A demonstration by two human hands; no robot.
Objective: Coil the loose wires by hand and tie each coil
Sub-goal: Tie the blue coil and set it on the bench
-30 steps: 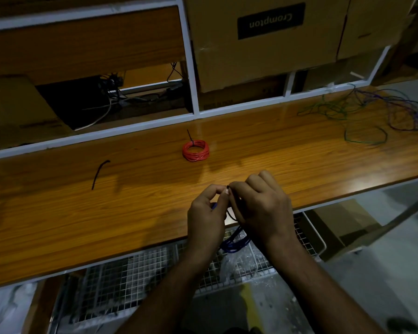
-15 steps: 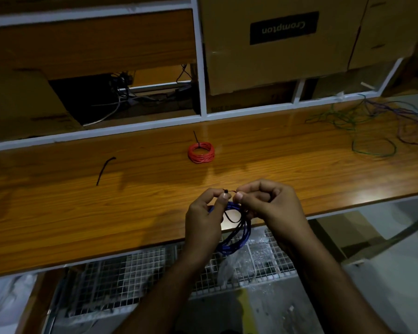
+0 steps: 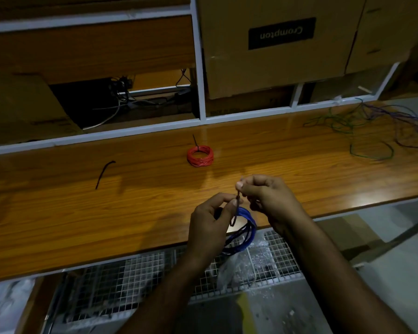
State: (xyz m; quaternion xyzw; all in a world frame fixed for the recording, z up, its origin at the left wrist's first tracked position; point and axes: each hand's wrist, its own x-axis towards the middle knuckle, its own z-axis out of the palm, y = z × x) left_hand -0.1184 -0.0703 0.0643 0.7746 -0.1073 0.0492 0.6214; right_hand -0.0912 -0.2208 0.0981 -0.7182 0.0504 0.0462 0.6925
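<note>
Head view. Cardboard box (image 3: pixel 275 51) behind desk (image 3: pixel 58 213), label reading "Crompton", upside down. Left hand (image 3: pixel 210 227) holding blue coil (image 3: pixel 247 231) over desk's front edge, fingers pinching black tie (image 3: pixel 237 201). Right hand (image 3: pixel 263 194) pinching tie's upper end, now raised higher than half a second ago, tie drawn straighter. Red coil (image 3: pixel 200 155) tied, mid-desk, unchanged. Spare black tie (image 3: pixel 104 173) at left. Loose wires (image 3: pixel 377 131) far right, cut off by frame edge, dim. Coil partly hidden behind left hand.
</note>
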